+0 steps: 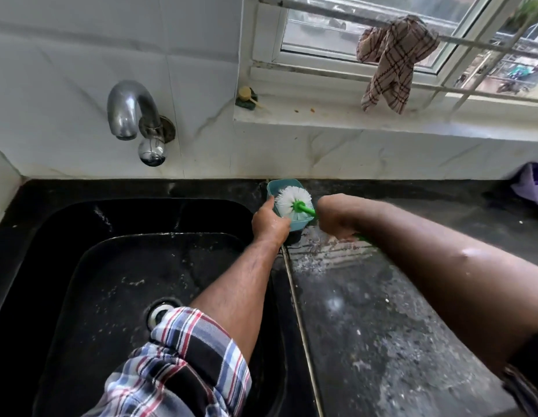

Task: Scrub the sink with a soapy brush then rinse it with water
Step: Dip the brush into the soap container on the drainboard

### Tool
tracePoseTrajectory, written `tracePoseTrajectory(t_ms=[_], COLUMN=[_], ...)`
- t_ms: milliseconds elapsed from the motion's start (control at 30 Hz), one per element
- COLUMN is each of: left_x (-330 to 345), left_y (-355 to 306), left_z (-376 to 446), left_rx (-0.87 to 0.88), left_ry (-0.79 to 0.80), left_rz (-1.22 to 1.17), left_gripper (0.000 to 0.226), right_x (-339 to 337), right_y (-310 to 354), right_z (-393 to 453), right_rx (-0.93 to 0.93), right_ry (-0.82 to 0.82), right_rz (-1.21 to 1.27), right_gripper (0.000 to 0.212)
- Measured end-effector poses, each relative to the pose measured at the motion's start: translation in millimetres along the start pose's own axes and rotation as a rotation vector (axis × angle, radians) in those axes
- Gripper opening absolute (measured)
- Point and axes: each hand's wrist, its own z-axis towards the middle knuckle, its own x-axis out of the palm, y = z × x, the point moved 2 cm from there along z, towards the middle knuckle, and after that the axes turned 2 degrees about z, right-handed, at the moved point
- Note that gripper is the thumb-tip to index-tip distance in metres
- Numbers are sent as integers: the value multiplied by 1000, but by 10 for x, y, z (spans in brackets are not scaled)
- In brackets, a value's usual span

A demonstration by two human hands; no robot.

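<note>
A black sink (90, 218) fills the lower left, wet, with a steel drain (159, 313) partly hidden by my plaid sleeve. On the counter just right of the sink stands a small teal tub (279, 184). My left hand (269, 222) grips the tub's near left edge. A brush with a white round bristle head (288, 201) and a green handle (305, 208) sits inside the tub. My right hand (333, 218) holds the green handle, fingers curled round it.
A chrome tap (132, 115) juts from the tiled wall above the sink's back. A checked cloth (391, 61) hangs on the window bar. The dark counter (367, 311) at right is wet and soapy. A small scrubber (246, 97) lies on the sill; a purple bag (532, 182) sits far right.
</note>
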Motion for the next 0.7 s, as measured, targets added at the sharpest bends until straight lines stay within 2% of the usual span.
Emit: tracePoseTrajectory(t_ms=[100,200,233,267,367,433,500,600,700], left_x=[42,54,68,83,161,204,211,189,187], left_y=[57,80,101,115,204,244,262,233,248], left_z=[30,24,40,53,129,169,175,140,118], left_rx=[-44,-54,-51,-50,-41,-52,-67,-85,-93], left_ry=[1,-2,2,12,22,26,38,19,14], left_rz=[-40,-72,-85,-98,-98,-81,-79,-111,-112], left_gripper=[86,79,79,80,88,90,87,86,93], right_x=[112,203,202,191,237,310,361,273,175], right_y=[146,170,124,51,-180,-271,-267,-187,-165], right_z=[34,62,73,97,120,114,127,100,-79], right_rx=[-45,-30,-15,-5,78,127,140,100,0], right_ry=[-43,68,111,158,273,286,233,97,12], right_rz=[-141,-160,-100,9,544,850,971,735,342], right_gripper=[23,23,22,23,28,32,36,27,40])
